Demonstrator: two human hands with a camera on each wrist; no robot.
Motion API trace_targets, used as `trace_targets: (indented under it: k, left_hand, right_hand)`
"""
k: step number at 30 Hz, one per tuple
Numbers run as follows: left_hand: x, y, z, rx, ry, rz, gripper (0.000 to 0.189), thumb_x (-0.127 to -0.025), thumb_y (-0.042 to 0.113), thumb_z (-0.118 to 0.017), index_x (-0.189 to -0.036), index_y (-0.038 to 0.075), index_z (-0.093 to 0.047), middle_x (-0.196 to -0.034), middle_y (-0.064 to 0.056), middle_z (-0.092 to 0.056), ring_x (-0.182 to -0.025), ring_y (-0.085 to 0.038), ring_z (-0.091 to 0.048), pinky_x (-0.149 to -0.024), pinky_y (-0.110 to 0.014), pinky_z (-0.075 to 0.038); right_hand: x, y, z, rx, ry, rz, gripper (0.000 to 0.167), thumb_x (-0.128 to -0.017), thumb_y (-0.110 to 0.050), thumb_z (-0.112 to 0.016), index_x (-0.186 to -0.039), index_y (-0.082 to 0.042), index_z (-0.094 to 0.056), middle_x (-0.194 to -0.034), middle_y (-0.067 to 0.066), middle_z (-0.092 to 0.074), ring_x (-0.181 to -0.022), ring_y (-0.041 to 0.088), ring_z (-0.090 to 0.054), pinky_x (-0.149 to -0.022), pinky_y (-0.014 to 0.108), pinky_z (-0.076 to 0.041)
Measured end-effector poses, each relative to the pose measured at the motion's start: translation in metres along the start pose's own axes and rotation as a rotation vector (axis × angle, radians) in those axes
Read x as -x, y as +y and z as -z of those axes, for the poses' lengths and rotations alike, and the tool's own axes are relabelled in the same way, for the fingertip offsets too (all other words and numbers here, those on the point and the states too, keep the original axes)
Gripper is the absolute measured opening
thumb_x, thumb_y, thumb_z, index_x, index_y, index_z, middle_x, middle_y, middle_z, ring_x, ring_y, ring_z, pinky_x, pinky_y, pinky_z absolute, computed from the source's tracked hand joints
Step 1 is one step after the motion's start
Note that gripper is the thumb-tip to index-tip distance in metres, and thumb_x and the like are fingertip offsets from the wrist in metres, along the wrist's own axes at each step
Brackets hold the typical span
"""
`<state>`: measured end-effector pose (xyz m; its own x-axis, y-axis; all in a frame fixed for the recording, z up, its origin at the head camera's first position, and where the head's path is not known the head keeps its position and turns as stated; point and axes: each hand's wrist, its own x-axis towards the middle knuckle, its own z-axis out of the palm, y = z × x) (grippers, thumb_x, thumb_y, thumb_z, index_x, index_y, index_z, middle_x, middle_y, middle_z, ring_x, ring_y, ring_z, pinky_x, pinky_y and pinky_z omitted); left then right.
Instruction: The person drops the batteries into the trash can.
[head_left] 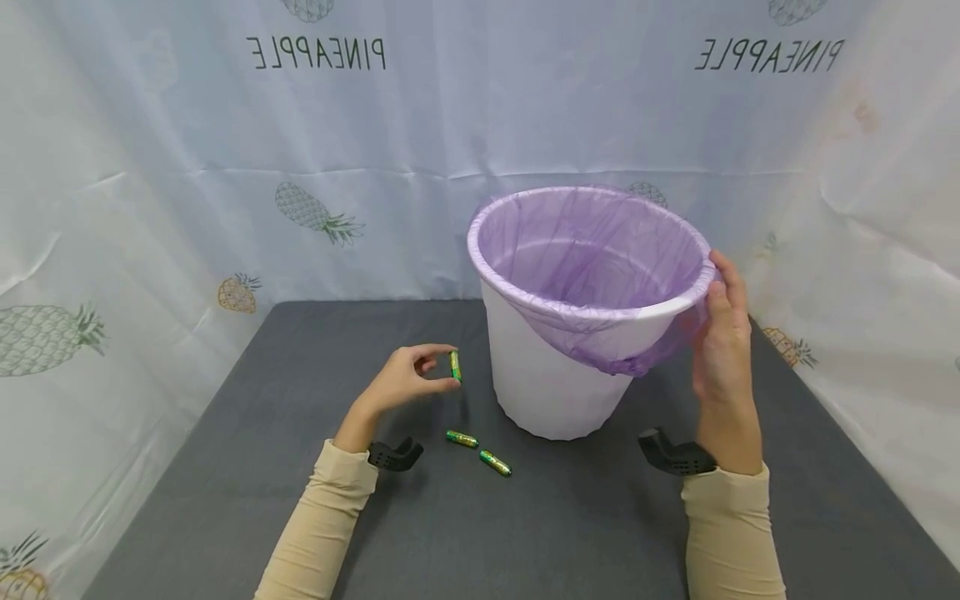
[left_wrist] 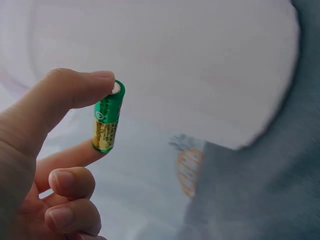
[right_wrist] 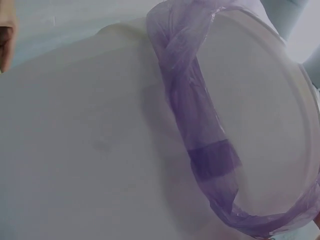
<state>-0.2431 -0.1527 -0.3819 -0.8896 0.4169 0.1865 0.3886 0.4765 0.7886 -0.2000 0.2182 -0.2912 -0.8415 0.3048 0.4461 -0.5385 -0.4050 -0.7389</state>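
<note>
My left hand (head_left: 405, 379) pinches a small green-and-gold battery (head_left: 455, 367) end to end between thumb and index finger, above the table and left of the bin. In the left wrist view the battery (left_wrist: 106, 120) stands nearly upright, its silvery end under one fingertip, the other fingers curled below. My right hand (head_left: 726, 342) grips the right side of the rim of a white bin (head_left: 551, 383), thumb toward the front. A thin purple bag (head_left: 592, 217) lines the bin and folds over its rim, gathered in a bunch at the front.
Two more green-and-gold batteries, a nearer one (head_left: 496, 463) and a farther one (head_left: 461, 438), lie on the dark grey table (head_left: 315, 517) in front of the bin. Pale curtains (head_left: 420, 117) with pineapple prints hang behind and at both sides.
</note>
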Motion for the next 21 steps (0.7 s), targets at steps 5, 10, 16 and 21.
trace_targets:
  k: [5, 10, 16, 21]
  left_hand:
    - [-0.003, 0.017, 0.009, 0.052, 0.019, 0.002, 0.048, -0.081, 0.020, -0.078, -0.125, 0.012, -0.063, -0.069, 0.001, -0.028, -0.060, -0.008, -0.025, -0.058, -0.021, -0.028]
    - [-0.007, 0.036, 0.019, 0.064, 0.048, -0.030, 0.047, -0.082, 0.018, -0.077, -0.126, 0.013, -0.062, -0.071, 0.001, -0.027, -0.059, -0.008, -0.023, -0.057, -0.021, -0.027]
    - [-0.010, 0.060, 0.037, 0.038, 0.102, -0.059, 0.046, -0.083, 0.017, -0.076, -0.126, 0.014, -0.061, -0.074, 0.000, -0.028, -0.059, -0.009, -0.022, -0.057, -0.022, -0.026]
    - [-0.011, 0.074, 0.046, 0.032, 0.129, -0.084, 0.046, -0.083, 0.016, -0.076, -0.127, 0.016, -0.062, -0.075, -0.001, -0.027, -0.060, -0.008, -0.020, -0.058, -0.023, -0.026]
  right_hand:
    - [0.001, 0.000, -0.002, 0.018, 0.010, 0.004, 0.030, -0.099, -0.022, -0.054, -0.128, -0.018, -0.057, -0.122, -0.003, -0.059, -0.108, 0.009, -0.054, -0.093, 0.022, -0.040]
    - [0.001, -0.001, -0.001, 0.019, 0.016, 0.002, 0.031, -0.099, -0.021, -0.054, -0.129, -0.017, -0.057, -0.121, -0.002, -0.059, -0.106, 0.009, -0.056, -0.091, 0.022, -0.042]
    - [0.000, -0.002, 0.001, 0.025, -0.003, -0.007, 0.032, -0.098, -0.022, -0.055, -0.130, -0.018, -0.056, -0.119, -0.002, -0.059, -0.100, 0.008, -0.057, -0.085, 0.021, -0.044]
    - [0.000, -0.001, 0.002, 0.017, -0.028, 0.005, 0.032, -0.099, -0.021, -0.054, -0.130, -0.016, -0.055, -0.119, -0.001, -0.058, -0.102, 0.008, -0.056, -0.089, 0.022, -0.042]
